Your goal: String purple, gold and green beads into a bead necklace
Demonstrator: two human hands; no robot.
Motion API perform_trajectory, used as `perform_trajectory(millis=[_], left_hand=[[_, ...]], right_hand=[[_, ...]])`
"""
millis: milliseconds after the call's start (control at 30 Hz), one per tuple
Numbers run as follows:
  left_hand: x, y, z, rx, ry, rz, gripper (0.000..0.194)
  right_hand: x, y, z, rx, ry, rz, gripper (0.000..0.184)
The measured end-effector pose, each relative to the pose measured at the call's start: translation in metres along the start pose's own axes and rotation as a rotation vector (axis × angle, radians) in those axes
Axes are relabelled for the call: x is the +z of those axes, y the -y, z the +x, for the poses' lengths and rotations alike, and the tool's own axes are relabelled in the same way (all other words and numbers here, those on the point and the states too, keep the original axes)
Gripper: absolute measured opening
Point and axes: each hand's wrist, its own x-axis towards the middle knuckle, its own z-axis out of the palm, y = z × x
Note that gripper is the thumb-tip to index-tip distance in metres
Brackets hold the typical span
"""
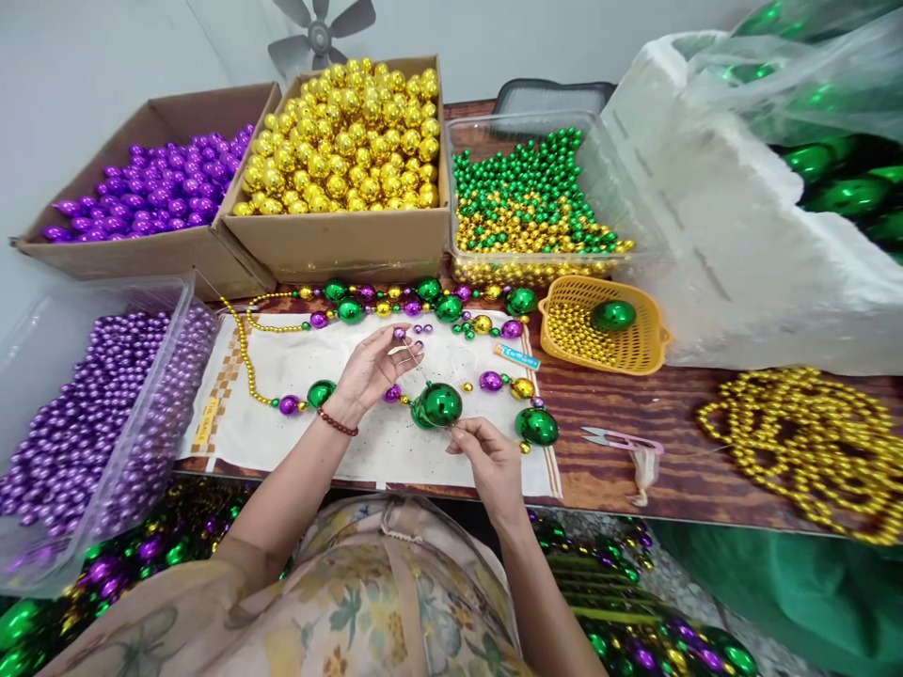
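Observation:
My left hand (371,371) is raised over the white cloth (268,442), pinching a small purple bead (399,333) between the fingertips. A thin thread (421,374) runs from these fingers down to a large shiny green ball (443,404). At the lower right of that ball, my right hand (490,463) is closed, thumb against forefinger, on the thread where it leaves the ball. Another green ball is partly hidden behind it. Around the hands lies a strand of green, purple and gold beads (289,404). Loose small beads (423,329) rest just past my left fingers.
Cardboard boxes of purple beads (162,188) and gold balls (345,141) stand behind. Clear tubs hold small green and gold beads (522,197) and lilac beads (85,404). To the right are a yellow basket (657,348), pink-handled thread snips (627,440) and gold bead strands (804,442).

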Motion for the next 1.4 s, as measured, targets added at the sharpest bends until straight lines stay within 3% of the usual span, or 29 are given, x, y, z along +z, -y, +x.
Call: perform_trajectory(millis=[400,533,767,867,933,1067,1167,1333,1400], left_hand=[[0.006,0.002,-0.006,0.053,0.036,0.161,0.027],[0.016,0.010,-0.010,0.097,0.056,0.262,0.022],[0.046,0.032,0.001,0.242,0.052,0.213,0.015],[0.058,0.032,0.012,0.400,0.039,0.338,0.013],[0.064,0.027,0.019,0.463,0.090,0.406,0.011],[0.074,0.013,0.025,0.425,0.276,0.615,0.006],[0.081,0.009,0.022,0.451,0.334,0.765,0.006],[0.087,0.004,0.018,0.487,0.385,0.901,0.008],[0.087,0.002,0.020,0.508,0.414,0.945,0.008]], right_hand=[[0.008,0.003,0.002,0.041,-0.048,0.070,0.023],[0.016,0.009,0.015,0.085,-0.038,0.165,0.024],[0.031,0.017,0.034,0.086,-0.037,0.227,0.026],[0.022,0.025,0.041,0.037,0.034,0.172,0.024],[0.008,0.037,0.050,-0.017,0.032,0.127,0.023],[-0.017,0.072,0.075,-0.233,-0.146,0.085,0.021],[-0.023,0.096,0.094,-0.354,-0.128,0.103,0.011],[-0.033,0.116,0.112,-0.453,-0.272,0.247,0.015],[-0.034,0.116,0.111,-0.442,-0.251,0.264,0.020]])
